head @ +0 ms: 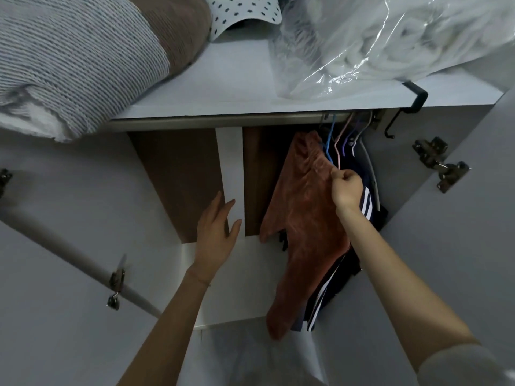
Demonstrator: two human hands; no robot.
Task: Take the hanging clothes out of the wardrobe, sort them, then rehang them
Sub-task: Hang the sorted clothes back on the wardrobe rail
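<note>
A rust-orange velvety garment (301, 218) hangs at the right end of the metal rail (223, 119), beside a dark navy garment with white stripes (365, 201). Several hangers crowd the rail's right end: blue (330, 137), pink (340, 140) and purple (348, 140). My right hand (347, 189) pinches the orange garment's upper edge next to the blue hanger. My left hand (217, 232) hovers with fingers spread in front of the wardrobe's white divider (231, 174), holding nothing.
On the shelf (231, 79) above the rail lie a grey-and-brown knitted item (83, 51), a dotted white piece (245, 12) and white bedding in clear plastic (390, 37). A black hook (415, 98) hangs off the shelf edge. Both doors stand open, with hinges (440, 165).
</note>
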